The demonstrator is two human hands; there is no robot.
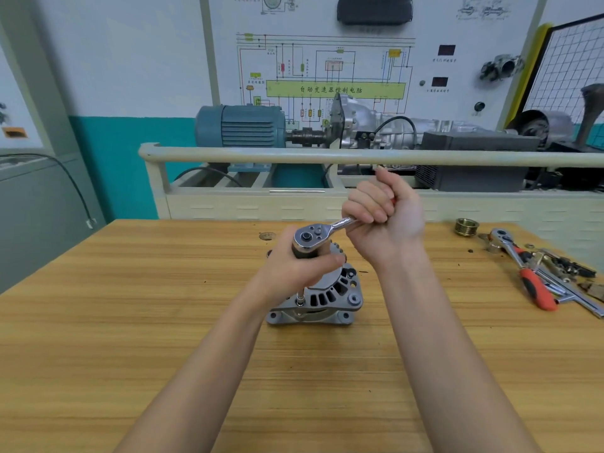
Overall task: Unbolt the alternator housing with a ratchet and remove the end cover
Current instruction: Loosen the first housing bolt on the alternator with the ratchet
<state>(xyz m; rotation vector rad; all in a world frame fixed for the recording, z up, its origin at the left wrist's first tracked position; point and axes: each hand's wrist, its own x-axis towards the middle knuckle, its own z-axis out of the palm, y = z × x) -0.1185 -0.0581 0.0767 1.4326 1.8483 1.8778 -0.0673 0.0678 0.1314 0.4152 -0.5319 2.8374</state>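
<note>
A silver alternator (330,297) stands on the wooden table (130,322) in the middle of the view, its slotted end cover facing up. A chrome ratchet (313,237) sits above it on an extension bar (300,297) that reaches down to a bolt at the housing's front left. My left hand (294,269) grips the extension just under the ratchet head. My right hand (382,210) is curled round the ratchet's handle, which points up and to the right; most of the handle is hidden in the fist.
On the table's right lie a second ratchet with an orange grip (526,273), loose sockets and small parts (568,269), and a brass pulley (466,227). A washer (267,236) lies behind the alternator. A training bench with a blue motor (242,125) stands beyond the table.
</note>
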